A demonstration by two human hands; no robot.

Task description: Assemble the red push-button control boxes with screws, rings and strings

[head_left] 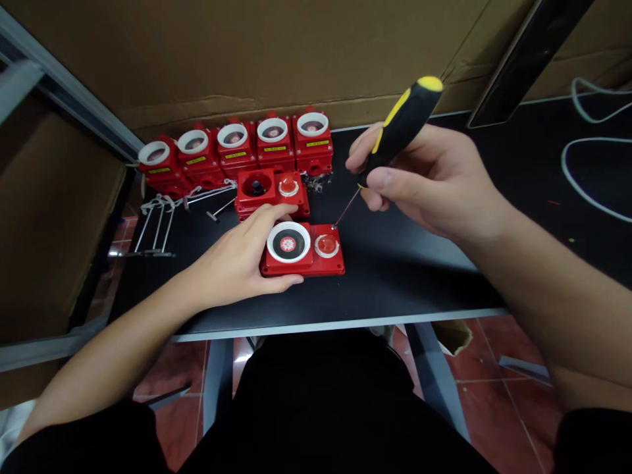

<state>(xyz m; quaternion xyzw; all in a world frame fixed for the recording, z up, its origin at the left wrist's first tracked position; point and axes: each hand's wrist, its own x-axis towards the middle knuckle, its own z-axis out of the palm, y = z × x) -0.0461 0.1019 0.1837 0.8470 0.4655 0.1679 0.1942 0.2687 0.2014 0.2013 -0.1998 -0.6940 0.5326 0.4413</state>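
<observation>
A red alarm box (303, 266) with a white-ringed round window and a small red lamp lies face up on the black table. My left hand (241, 253) grips its left end, thumb along the near side and fingers over the far side. In my right hand (429, 178) is a black and yellow screwdriver (402, 125), held tilted. Its thin tip meets the box's far right corner, where a small screw seems to sit. Just behind stands a second red box (257, 187) with its round opening uncovered and a red lamp on the right.
Several finished-looking red boxes (274, 141) with white rings stand in a row at the back. Small metal hammers (158, 230) on white cords lie at the left. White cable (582, 178) loops over the right side. Cardboard (296, 52) walls the back; a grey frame post (74, 72) rises left.
</observation>
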